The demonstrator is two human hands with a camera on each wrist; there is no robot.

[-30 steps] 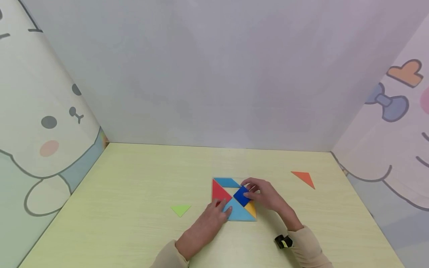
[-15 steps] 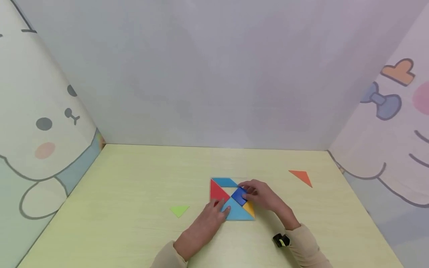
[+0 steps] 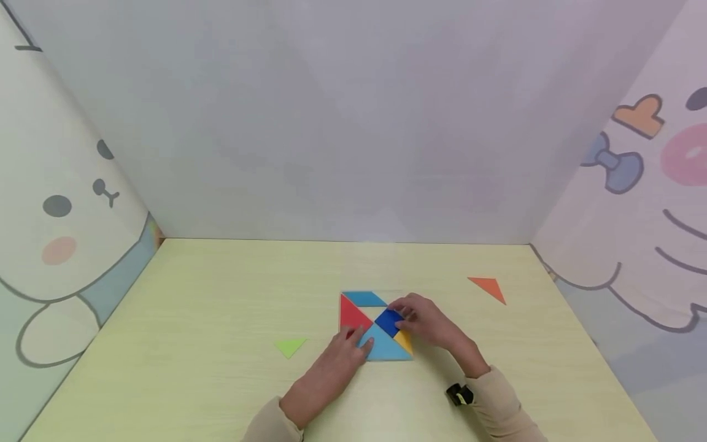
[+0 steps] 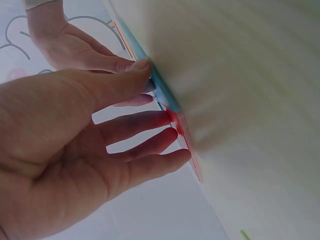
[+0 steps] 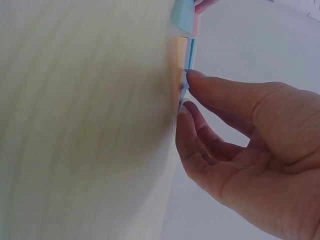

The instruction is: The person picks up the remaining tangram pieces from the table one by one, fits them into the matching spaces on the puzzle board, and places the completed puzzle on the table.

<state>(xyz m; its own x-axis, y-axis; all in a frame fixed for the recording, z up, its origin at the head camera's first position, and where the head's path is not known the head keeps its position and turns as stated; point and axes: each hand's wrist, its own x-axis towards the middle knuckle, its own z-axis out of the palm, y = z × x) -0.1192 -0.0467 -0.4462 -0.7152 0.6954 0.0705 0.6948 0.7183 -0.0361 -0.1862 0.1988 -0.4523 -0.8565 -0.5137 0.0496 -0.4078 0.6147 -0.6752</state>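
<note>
A tangram made of flat coloured pieces lies mid-table in the head view. My right hand (image 3: 429, 320) pinches a dark blue square (image 3: 388, 321) between thumb and fingers, within the pattern above a yellow triangle (image 3: 404, 341). The right wrist view shows the thumb and fingertips at the edge of this square. My left hand (image 3: 337, 361) rests its fairly straight fingertips on the red triangle (image 3: 353, 313), its thumb on the light blue triangle (image 3: 386, 347). A blue parallelogram (image 3: 364, 299) forms the top edge. Part of the yellow piece is hidden behind the right hand.
A lime green triangle (image 3: 289, 347) lies left of the tangram on the pale wooden table (image 3: 221, 380). An orange-red triangle (image 3: 489, 288) lies to the back right. A black device (image 3: 459, 394) sits at the right wrist. Walls with cartoon prints enclose the table.
The dark blue square has settled slightly lower into the pattern under my right hand. My left hand stays on the pieces. The whole scene shifts slightly left as the head turns.
</note>
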